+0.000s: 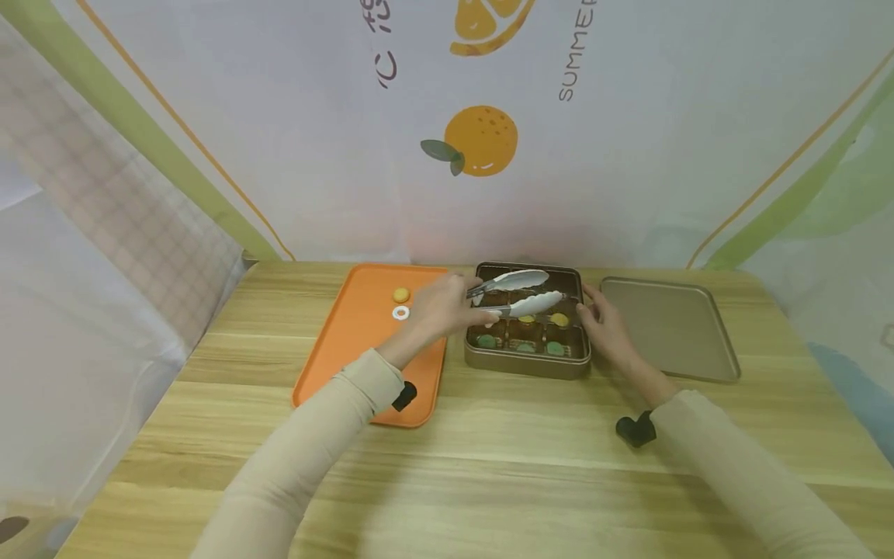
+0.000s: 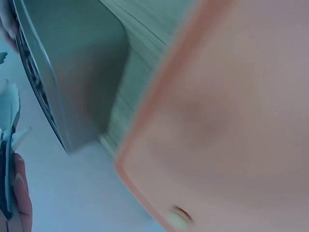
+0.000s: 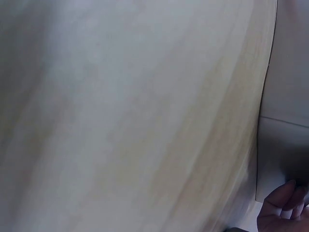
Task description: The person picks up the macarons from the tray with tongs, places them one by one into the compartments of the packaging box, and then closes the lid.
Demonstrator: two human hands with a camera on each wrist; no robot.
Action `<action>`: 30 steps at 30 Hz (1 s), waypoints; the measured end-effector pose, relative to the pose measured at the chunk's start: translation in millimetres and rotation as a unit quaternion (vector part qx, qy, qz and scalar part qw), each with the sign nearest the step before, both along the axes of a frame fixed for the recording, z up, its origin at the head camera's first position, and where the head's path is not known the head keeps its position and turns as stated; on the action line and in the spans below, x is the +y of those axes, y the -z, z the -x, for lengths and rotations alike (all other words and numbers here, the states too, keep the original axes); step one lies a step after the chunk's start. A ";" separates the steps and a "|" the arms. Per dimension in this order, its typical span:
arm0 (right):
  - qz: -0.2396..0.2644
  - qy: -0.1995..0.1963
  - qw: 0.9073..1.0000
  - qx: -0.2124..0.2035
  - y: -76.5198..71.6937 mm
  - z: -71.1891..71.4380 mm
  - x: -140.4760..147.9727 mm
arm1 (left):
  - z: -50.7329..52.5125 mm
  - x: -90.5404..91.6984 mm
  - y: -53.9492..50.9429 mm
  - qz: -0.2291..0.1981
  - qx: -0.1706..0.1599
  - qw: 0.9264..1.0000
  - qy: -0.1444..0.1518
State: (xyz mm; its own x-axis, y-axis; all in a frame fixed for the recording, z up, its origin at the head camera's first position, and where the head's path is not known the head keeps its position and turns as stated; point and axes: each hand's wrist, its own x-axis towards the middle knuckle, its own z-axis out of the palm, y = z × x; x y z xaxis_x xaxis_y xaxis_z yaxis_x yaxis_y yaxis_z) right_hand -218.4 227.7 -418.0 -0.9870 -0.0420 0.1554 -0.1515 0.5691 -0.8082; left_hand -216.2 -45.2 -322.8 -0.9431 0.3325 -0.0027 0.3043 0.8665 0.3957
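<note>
In the head view my left hand (image 1: 444, 307) grips a pair of metal tongs (image 1: 534, 303) with pale tips, held over a brown divided box (image 1: 527, 363). The tips are spread apart, with nothing visible between them. Green pieces (image 1: 486, 341) sit in the box's front row and yellow pieces (image 1: 559, 319) in the row behind. My right hand (image 1: 606, 326) holds the box's right wall, thumb by the rim. Also in the left wrist view are the tongs (image 2: 9, 108) and the left fingers (image 2: 23, 193); the right wrist view shows the right hand (image 3: 285, 210) against the box (image 3: 282, 159).
An orange tray (image 1: 335, 349) lies left of the box, carrying a yellow round piece (image 1: 401, 295) and a white ring (image 1: 400, 313). To the right of the box is a flat brown tray or lid (image 1: 670, 330). Behind the wooden table (image 1: 517, 481) hangs a printed cloth (image 1: 335, 155).
</note>
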 end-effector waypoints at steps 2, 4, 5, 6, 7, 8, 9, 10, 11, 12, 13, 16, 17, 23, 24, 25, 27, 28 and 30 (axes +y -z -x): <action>0.000 -0.001 1.000 0.001 -0.4 0.1 0.1 | -0.1 -14.7 0.8 -0.020 0.002 1.000 -0.018; 0.000 -0.003 1.000 0.001 -1.1 0.0 -0.1 | -0.5 -31.4 1.6 -0.036 0.003 0.999 -0.039; 0.000 -0.003 1.000 0.000 -1.3 0.0 -0.2 | -0.5 -40.2 2.2 -0.044 0.002 0.998 -0.048; 0.000 -0.004 1.000 -0.001 -1.6 -0.1 -0.1 | -0.6 -49.1 2.8 -0.052 0.002 0.997 -0.058; 0.000 -0.005 1.000 -0.002 -1.9 -0.2 -0.3 | -0.6 -58.4 3.6 -0.062 0.002 0.996 -0.065; 0.000 -0.005 1.000 -0.001 -2.2 -0.3 -0.4 | -0.9 -68.0 4.6 -0.073 0.003 0.995 -0.073; -0.001 -0.005 1.000 0.001 -2.6 -0.4 -0.4 | -1.5 -77.3 5.5 -0.080 0.003 0.994 -0.080; -0.001 -0.004 1.000 0.001 -2.6 -0.4 -0.4 | -2.0 -86.6 6.6 -0.081 0.006 0.993 -0.086; -0.001 -0.004 1.000 0.002 -2.5 -0.3 -0.3 | -2.8 -95.7 7.8 -0.081 0.007 0.992 -0.092; 0.000 -0.003 1.000 0.002 -2.4 -0.2 -0.3 | -3.9 -104.9 9.1 -0.079 0.006 0.992 -0.098; 0.000 -0.003 1.000 0.003 -2.5 -0.2 -0.5 | -5.1 -113.8 10.8 -0.075 0.007 0.992 -0.105; 0.003 -0.004 1.000 0.005 -2.6 -0.2 -0.7 | -8.5 -137.7 17.1 -0.046 -0.002 0.990 -0.133; 0.004 -0.005 1.000 0.007 -2.6 -0.1 -0.6 | -9.6 -144.5 19.7 -0.038 -0.007 0.989 -0.142; 0.010 -0.005 1.000 0.012 -3.0 -0.5 -0.4 | -15.9 -171.3 30.6 0.004 -0.014 0.985 -0.173; 0.008 -0.005 1.000 0.011 -2.9 -0.6 -0.3 | -16.8 -173.6 31.6 0.009 -0.011 0.985 -0.174; 0.007 -0.005 1.000 0.010 -2.8 -0.5 -0.3 | -17.8 -175.3 32.4 0.014 -0.007 0.984 -0.175; 0.004 -0.005 1.000 0.007 -2.3 -0.5 0.1 | -18.4 -178.4 34.2 0.023 -0.002 0.984 -0.175; 0.003 -0.005 1.000 0.005 -2.0 -0.5 0.1 | -18.4 -179.5 35.0 0.026 0.000 0.984 -0.175; 0.001 -0.005 1.000 0.003 -1.4 -0.6 0.2 | -18.2 -181.1 36.4 0.032 -0.002 0.984 -0.176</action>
